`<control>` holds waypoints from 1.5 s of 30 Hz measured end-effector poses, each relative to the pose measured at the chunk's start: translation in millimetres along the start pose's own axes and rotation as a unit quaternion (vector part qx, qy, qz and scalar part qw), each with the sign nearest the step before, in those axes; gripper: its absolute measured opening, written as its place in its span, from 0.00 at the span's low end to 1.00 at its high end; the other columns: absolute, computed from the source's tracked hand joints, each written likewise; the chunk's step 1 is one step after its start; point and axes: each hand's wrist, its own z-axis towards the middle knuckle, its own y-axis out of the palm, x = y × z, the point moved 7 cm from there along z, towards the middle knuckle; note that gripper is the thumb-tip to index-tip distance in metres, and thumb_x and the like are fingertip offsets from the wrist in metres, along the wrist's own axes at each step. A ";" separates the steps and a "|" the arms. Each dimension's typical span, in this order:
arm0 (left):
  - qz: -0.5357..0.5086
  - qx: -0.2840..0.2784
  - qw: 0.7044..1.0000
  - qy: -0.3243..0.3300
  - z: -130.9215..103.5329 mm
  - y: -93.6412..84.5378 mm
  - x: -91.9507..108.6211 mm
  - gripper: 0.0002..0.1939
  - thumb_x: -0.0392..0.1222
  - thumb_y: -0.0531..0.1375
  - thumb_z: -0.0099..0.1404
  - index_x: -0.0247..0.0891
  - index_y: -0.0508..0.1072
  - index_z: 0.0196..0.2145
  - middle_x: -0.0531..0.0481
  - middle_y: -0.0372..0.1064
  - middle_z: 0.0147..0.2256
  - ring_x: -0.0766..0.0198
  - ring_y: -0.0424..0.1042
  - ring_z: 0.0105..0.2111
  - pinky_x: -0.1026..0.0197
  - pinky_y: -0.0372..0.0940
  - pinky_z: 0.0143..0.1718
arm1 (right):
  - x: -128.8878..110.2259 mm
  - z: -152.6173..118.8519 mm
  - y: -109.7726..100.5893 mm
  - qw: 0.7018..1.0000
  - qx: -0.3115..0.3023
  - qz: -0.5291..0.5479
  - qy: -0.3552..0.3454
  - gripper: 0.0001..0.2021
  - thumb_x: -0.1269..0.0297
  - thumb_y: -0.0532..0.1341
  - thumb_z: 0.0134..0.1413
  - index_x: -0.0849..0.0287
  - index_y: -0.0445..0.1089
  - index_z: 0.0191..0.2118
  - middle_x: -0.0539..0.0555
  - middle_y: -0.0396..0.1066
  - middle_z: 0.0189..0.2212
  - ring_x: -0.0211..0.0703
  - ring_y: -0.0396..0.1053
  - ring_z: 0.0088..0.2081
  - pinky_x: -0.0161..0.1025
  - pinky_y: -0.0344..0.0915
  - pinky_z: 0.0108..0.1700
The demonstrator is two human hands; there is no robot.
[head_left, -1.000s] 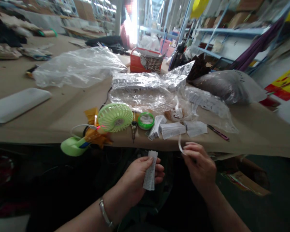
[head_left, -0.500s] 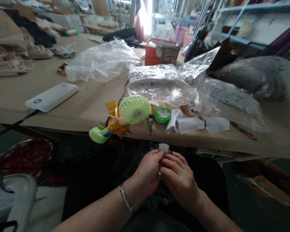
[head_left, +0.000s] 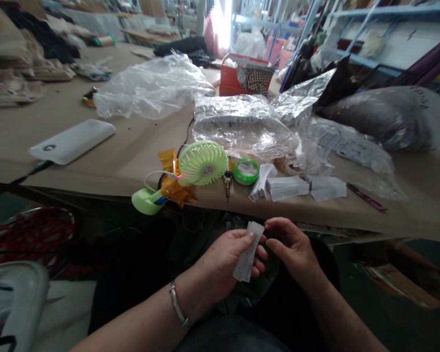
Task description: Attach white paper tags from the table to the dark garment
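Note:
My left hand (head_left: 225, 259), with a bangle on its wrist, grips a small stack of printed white labels (head_left: 248, 254) between thumb and fingers, over my lap. Close by on the right, my right hand (head_left: 295, 249) is curved with thumb and fingers apart and nothing visible between them. On the table edge above are more label stacks: a bent one (head_left: 264, 182), a fanned one (head_left: 288, 188) and another (head_left: 328, 188). A green round tin (head_left: 246, 172) stands left of them.
A green fan (head_left: 204, 164) with orange tape and a small pointed tool (head_left: 228, 186) are at the table edge (head_left: 95, 183). A white power bank (head_left: 73, 142) lies left. Clear plastic bags (head_left: 238, 127) lie behind; a purple cutter (head_left: 366, 197) is right.
My right hand has moved off the labels to the right and opened. My left hand still holds the stack, which now shows much more fully. The view has shifted slightly.

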 end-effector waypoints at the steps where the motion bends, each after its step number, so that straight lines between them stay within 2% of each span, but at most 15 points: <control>1: 0.009 -0.020 1.000 -0.005 -1.7 2.9 -1.6 0.11 0.44 0.57 0.64 0.31 0.72 0.34 0.48 0.70 0.25 0.70 0.68 0.19 0.68 0.62 0.20 | 8.9 3.9 3.7 0.995 -0.049 0.072 0.051 0.16 0.60 0.65 0.49 0.54 0.68 0.45 0.53 0.72 0.40 0.42 0.71 0.41 0.39 0.67 0.44; 4: 0.030 -0.058 0.998 -0.022 -6.4 9.9 -7.0 0.13 0.45 0.57 0.64 0.31 0.71 0.31 0.48 0.69 0.24 0.71 0.67 0.18 0.69 0.62 0.20 | 19.0 7.6 23.9 0.940 -0.207 0.229 0.143 0.25 0.57 0.70 0.41 0.55 0.69 0.48 0.51 0.73 0.37 0.38 0.71 0.35 0.36 0.68 0.39; 6: 0.043 -0.070 0.996 -0.028 -8.8 12.8 -9.3 0.14 0.45 0.56 0.64 0.31 0.71 0.29 0.49 0.68 0.23 0.72 0.66 0.17 0.69 0.61 0.20 | 20.2 8.1 32.8 0.912 -0.261 0.273 0.162 0.27 0.57 0.71 0.38 0.56 0.70 0.48 0.51 0.73 0.36 0.38 0.71 0.33 0.36 0.68 0.39; 10: 0.061 -0.062 0.996 -0.030 -10.8 12.6 -10.5 0.11 0.44 0.57 0.63 0.32 0.71 0.30 0.50 0.68 0.21 0.71 0.65 0.17 0.69 0.61 0.20 | 22.8 10.2 41.5 0.890 -0.286 0.321 0.149 0.24 0.54 0.72 0.34 0.59 0.73 0.41 0.57 0.71 0.45 0.47 0.71 0.42 0.45 0.66 0.47; 14: 0.081 -0.058 0.994 -0.034 -10.5 11.8 -12.2 0.12 0.44 0.57 0.63 0.32 0.70 0.29 0.50 0.67 0.21 0.71 0.65 0.17 0.69 0.60 0.19 | 27.0 9.5 46.7 0.879 -0.304 0.338 0.147 0.19 0.56 0.71 0.37 0.60 0.74 0.37 0.58 0.70 0.46 0.47 0.71 0.43 0.45 0.67 0.47; 17: 0.080 -0.058 0.995 -0.031 -9.2 10.8 -14.1 0.11 0.44 0.57 0.63 0.32 0.70 0.29 0.51 0.66 0.20 0.71 0.64 0.17 0.69 0.59 0.19 | 26.0 9.7 45.9 0.883 -0.298 0.334 0.144 0.17 0.56 0.70 0.39 0.60 0.74 0.36 0.57 0.70 0.46 0.46 0.71 0.43 0.44 0.67 0.46; 20: 0.061 -0.059 0.996 -0.011 -7.4 7.5 -12.8 0.10 0.45 0.58 0.62 0.34 0.70 0.31 0.53 0.66 0.21 0.71 0.65 0.18 0.68 0.59 0.20 | 20.4 8.6 42.3 0.906 -0.284 0.282 0.140 0.20 0.55 0.68 0.44 0.59 0.72 0.43 0.55 0.72 0.40 0.44 0.72 0.39 0.42 0.69 0.44; 22: 0.052 -0.055 0.997 0.004 -6.5 3.6 -10.6 0.10 0.46 0.58 0.62 0.34 0.70 0.31 0.53 0.66 0.22 0.70 0.66 0.19 0.68 0.59 0.20 | 13.4 9.9 33.9 0.945 -0.236 0.198 0.111 0.21 0.56 0.65 0.50 0.57 0.68 0.49 0.54 0.73 0.39 0.43 0.73 0.39 0.41 0.69 0.43; 25: 0.048 -0.043 0.998 0.013 -5.7 -1.8 -7.7 0.11 0.47 0.59 0.62 0.34 0.70 0.32 0.52 0.67 0.23 0.70 0.66 0.20 0.67 0.60 0.21 | -7.7 10.7 16.4 0.993 -0.121 -0.011 -0.008 0.19 0.60 0.61 0.55 0.55 0.66 0.52 0.57 0.69 0.49 0.47 0.68 0.49 0.44 0.66 0.50; 28: 0.043 -0.030 0.999 0.015 -5.0 -4.1 -5.5 0.12 0.47 0.59 0.61 0.33 0.71 0.32 0.52 0.67 0.23 0.70 0.66 0.20 0.67 0.60 0.22 | -25.4 4.7 16.4 0.971 -0.082 -0.195 -0.111 0.19 0.62 0.59 0.57 0.56 0.65 0.54 0.59 0.66 0.52 0.49 0.64 0.54 0.47 0.63 0.55; 30: 0.041 -0.013 0.999 0.012 -4.5 -5.4 -4.7 0.12 0.46 0.61 0.60 0.33 0.71 0.32 0.52 0.67 0.23 0.70 0.66 0.20 0.67 0.60 0.22 | -28.4 2.1 21.3 0.957 -0.087 -0.240 -0.138 0.18 0.63 0.58 0.58 0.56 0.66 0.54 0.59 0.67 0.50 0.49 0.65 0.52 0.47 0.65 0.53; 34: 0.037 0.004 0.999 0.016 -4.9 -7.3 -2.2 0.12 0.47 0.63 0.57 0.34 0.70 0.30 0.53 0.66 0.22 0.69 0.66 0.19 0.67 0.58 0.21 | -24.8 5.2 22.3 0.973 -0.061 -0.193 -0.111 0.17 0.63 0.56 0.59 0.56 0.65 0.53 0.58 0.69 0.47 0.47 0.68 0.49 0.45 0.66 0.51; 37: 0.042 0.012 0.998 0.036 -6.6 -10.3 2.2 0.13 0.48 0.62 0.58 0.34 0.70 0.31 0.54 0.65 0.21 0.69 0.65 0.19 0.67 0.58 0.20 | -10.3 11.8 23.6 0.998 -0.043 -0.054 0.006 0.13 0.60 0.58 0.58 0.56 0.68 0.47 0.54 0.73 0.39 0.42 0.72 0.39 0.38 0.69 0.42; 41: 0.068 0.039 0.995 0.068 -10.1 -15.7 9.9 0.11 0.47 0.59 0.60 0.34 0.70 0.31 0.54 0.64 0.20 0.69 0.65 0.19 0.67 0.58 0.21 | 10.2 17.7 41.1 0.980 -0.056 0.127 0.145 0.09 0.58 0.63 0.53 0.59 0.69 0.34 0.47 0.69 0.26 0.34 0.67 0.27 0.31 0.65 0.31; 45: 0.090 0.064 0.990 0.087 -14.0 -20.4 17.1 0.12 0.46 0.59 0.60 0.35 0.69 0.27 0.53 0.65 0.20 0.69 0.65 0.20 0.67 0.58 0.22 | 18.7 25.3 55.4 0.963 -0.057 0.194 0.178 0.10 0.59 0.64 0.50 0.60 0.67 0.29 0.45 0.65 0.21 0.32 0.62 0.22 0.30 0.61 0.26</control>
